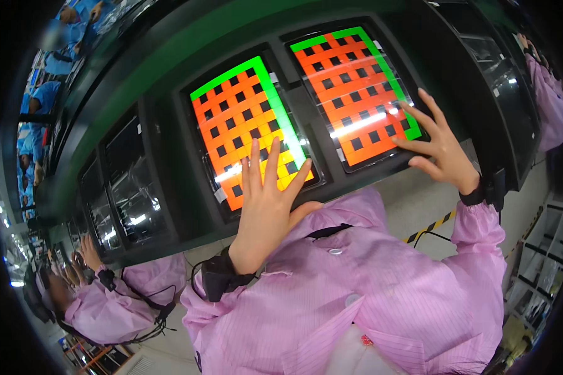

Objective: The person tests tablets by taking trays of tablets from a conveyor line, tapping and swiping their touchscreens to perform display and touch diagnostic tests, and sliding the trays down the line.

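Observation:
Two lit tablet-like touch screens lie side by side in dark recesses. The left screen (229,134) shows orange and yellow squares, black squares, and a green band along its far and right sides. My left hand (261,199) is over its near end with fingers spread, the fingertips on or just above the glass. The right screen (343,78) has an orange-red pattern with black squares and a similar green band. At its near right corner my right hand (443,149) is spread open, fingertips at the glass; actual contact is hard to tell. Neither hand holds anything.
Dark screens (130,181) sit in recesses to the left, and another dark panel (491,72) lies to the right. Co-workers in pink (109,312) and blue (44,97) are nearby. A grey shelf rack (541,250) stands at the lower right.

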